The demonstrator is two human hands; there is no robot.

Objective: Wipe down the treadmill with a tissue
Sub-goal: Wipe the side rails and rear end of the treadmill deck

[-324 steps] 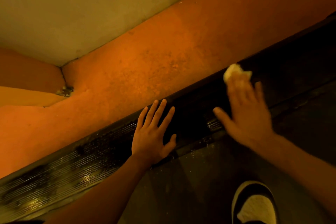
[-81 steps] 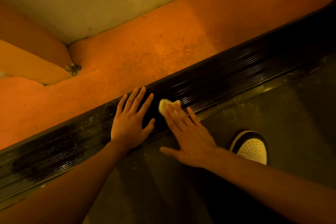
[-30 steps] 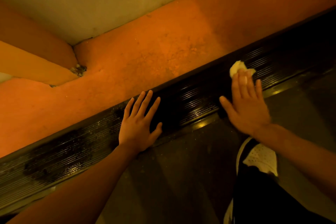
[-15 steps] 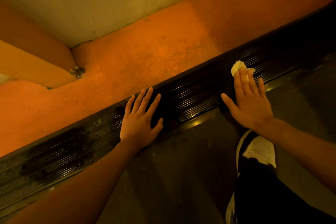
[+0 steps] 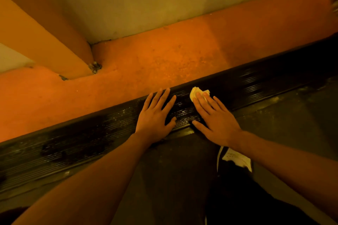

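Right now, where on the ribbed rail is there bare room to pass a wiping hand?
Bare rail runs right of the tissue, and left of the left hand, between orange floor and belt. Crowded: the narrow strip between the left hand and the right hand pressing the tissue.

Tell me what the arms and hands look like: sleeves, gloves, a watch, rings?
The left hand and right hand wear no gloves, and no ring shows on the fingers. The left forearm and right forearm are uncovered, with no watch or band at the wrists. Dim orange light hides finer marks.
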